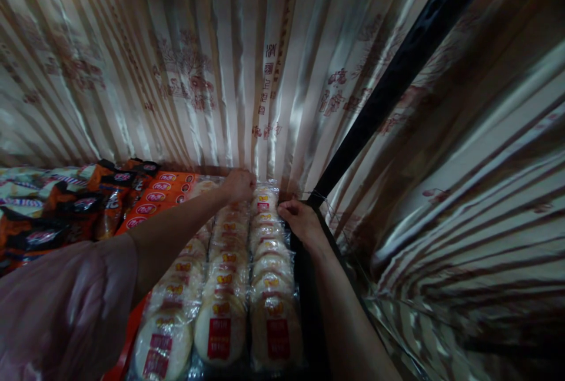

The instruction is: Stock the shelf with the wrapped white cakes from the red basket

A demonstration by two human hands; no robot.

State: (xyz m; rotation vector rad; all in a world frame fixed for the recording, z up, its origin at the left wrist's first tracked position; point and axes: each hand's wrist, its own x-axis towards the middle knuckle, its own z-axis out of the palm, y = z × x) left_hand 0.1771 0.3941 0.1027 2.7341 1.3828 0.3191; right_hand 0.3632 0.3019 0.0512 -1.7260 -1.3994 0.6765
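Three rows of clear packets with round, pale, flat cakes [219, 334] run away from me, overlapping one another. At the far end of the right-hand row, a packet of round cakes [263, 199] lies between my two hands. My left hand [239, 185] is closed at that packet's left edge; its fingertips are partly hidden, so what they hold cannot be made out. On the other side, my right hand [302, 220] pinches at the packet's right edge with thumb and fingers together.
Orange packs [161, 192] lie left of the cakes, then black-and-orange bags [75, 207] and pale bags [24, 184]. A dark rack edge [311, 287] borders the right row. A black perforated post [379, 98] slants up before the patterned curtain [238, 63].
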